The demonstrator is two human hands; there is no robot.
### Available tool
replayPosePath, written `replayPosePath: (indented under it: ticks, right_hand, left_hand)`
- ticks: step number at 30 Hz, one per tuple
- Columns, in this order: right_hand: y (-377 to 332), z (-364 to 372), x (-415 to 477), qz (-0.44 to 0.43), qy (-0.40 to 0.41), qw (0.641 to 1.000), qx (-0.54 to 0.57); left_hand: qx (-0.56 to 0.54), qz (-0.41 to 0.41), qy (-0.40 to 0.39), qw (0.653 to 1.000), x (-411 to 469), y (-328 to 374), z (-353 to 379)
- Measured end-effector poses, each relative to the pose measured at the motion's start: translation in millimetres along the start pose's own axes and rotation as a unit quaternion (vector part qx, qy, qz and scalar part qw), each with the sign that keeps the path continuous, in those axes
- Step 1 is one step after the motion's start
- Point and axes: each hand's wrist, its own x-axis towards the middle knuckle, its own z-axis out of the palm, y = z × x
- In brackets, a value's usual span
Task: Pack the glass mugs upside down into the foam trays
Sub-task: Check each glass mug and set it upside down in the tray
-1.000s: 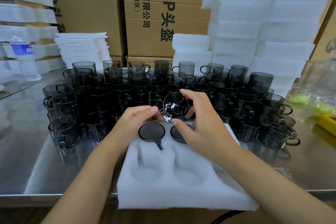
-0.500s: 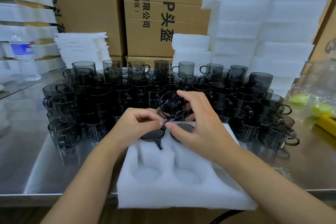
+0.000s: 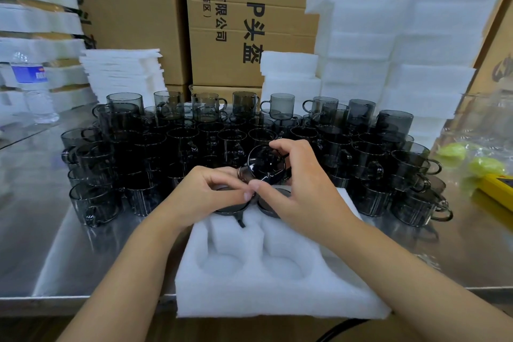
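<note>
Glass mug (image 3: 265, 165), smoky grey, held in the air over the far end of the foam tray (image 3: 277, 294), tipped on its side with one round end facing the camera. Which end that is, base or mouth, I cannot tell.

Right hand (image 3: 302, 194): fingers curled over the top and right side of the mug, thumb under its lower edge. A firm grip.

Left hand (image 3: 202, 194): fingers curled, thumb and forefinger pinching the mug at its lower left edge, just beside the right thumb.

Tray sits at the near edge of the metal table (image 3: 41, 230) and overhangs it slightly. Two packed mugs (image 3: 230, 208) sit upside down in the two far pockets, side by side and partly hidden under the hands; a handle lies in the slot toward the near side. Two near pockets (image 3: 222, 264) hold nothing.

Loose mugs (image 3: 194, 147) stand upright behind the tray in a dense crowd, some stacked, spreading to both sides.

Behind them: foam stacks (image 3: 388, 50), cardboard boxes (image 3: 222, 22) with printed characters. Water bottle (image 3: 30, 86) far left. Yellow object (image 3: 497, 189) at the right edge, cut off by the frame.
</note>
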Motion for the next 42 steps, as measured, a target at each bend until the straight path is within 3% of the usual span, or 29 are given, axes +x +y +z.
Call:
replayPosePath:
  ticks: [4,8,10,14,17,29,42]
  right_hand:
    - [-1,-5,3,0.077,0.022,0.993,0.086]
    - [9,-33,14,0.191,0.128,0.941,0.248]
    - [19,-53,14,0.206,0.086,0.939,0.261]
    - [36,-81,1,0.178,-0.076,0.960,0.202]
    - [39,-91,-8,0.171,-0.144,0.964,0.140]
    - [20,-93,-12,0.089,-0.205,0.973,-0.048]
    - [37,-91,-7,0.128,-0.316,0.938,-0.063]
  left_hand:
    - [0.014,-0.001,0.033,0.999,1,-2,0]
    - [0.028,-0.008,0.038,0.999,1,-1,-1]
    - [0.038,-0.007,0.034,0.999,2,-1,-1]
    - [0.055,-0.004,0.033,0.998,2,-1,-1]
    - [0.058,-0.004,0.038,0.998,3,-2,-1]
    - [0.059,-0.010,0.049,0.997,2,-4,-2]
    - [0.053,-0.023,0.058,0.997,2,-6,-1]
